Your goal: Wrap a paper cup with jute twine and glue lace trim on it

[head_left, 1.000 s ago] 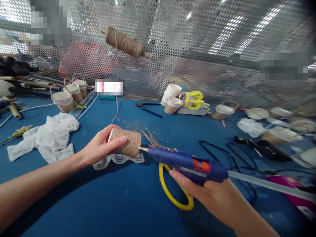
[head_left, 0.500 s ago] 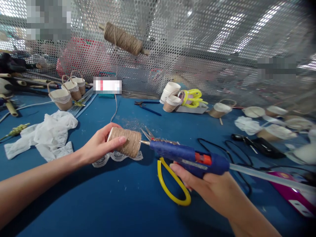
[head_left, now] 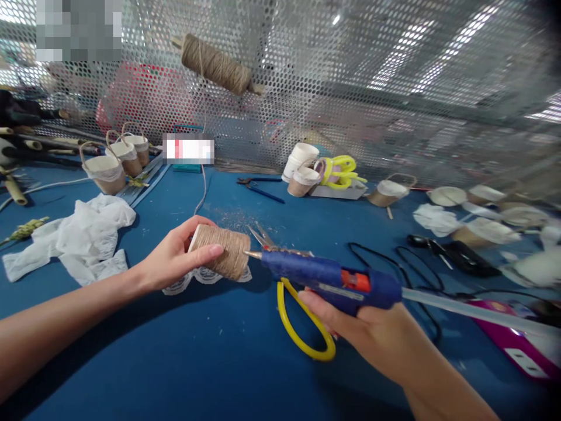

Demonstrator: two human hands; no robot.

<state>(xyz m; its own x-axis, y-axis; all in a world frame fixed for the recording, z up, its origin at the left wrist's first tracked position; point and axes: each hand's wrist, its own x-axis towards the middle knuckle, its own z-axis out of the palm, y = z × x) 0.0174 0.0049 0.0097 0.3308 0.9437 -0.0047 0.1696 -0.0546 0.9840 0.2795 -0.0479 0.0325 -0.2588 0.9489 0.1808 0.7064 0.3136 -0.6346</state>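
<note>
My left hand [head_left: 184, 254] is closed around a small paper cup wrapped in brown twine [head_left: 230, 251], tipped on its side with its base toward the right. In my right hand [head_left: 350, 321] is a blue hot glue gun [head_left: 319, 275], a long clear glue stick [head_left: 460, 313] coming out of its back. The gun's metal nozzle is at the twine near the cup's base; whether it touches I cannot tell. Below the cup lies a strip of white lace [head_left: 205, 275]. Yellow-handled scissors [head_left: 307, 345] lie under the glue gun, partly hidden by it.
A twine spool [head_left: 217, 64] hangs on the perforated metal screen. Small handled cups [head_left: 105, 175] and crumpled white lace [head_left: 83, 234] are at the left. Blue-handled pliers [head_left: 263, 190] and stacked cups [head_left: 302, 158] stand at the back. A black cord and a magenta power strip [head_left: 508, 336] lie right.
The view has shifted slightly, moving everything a little left in the picture. Both hands keep their hold on the twine-wrapped cup and the glue gun, and the nozzle stays near the cup's base.
</note>
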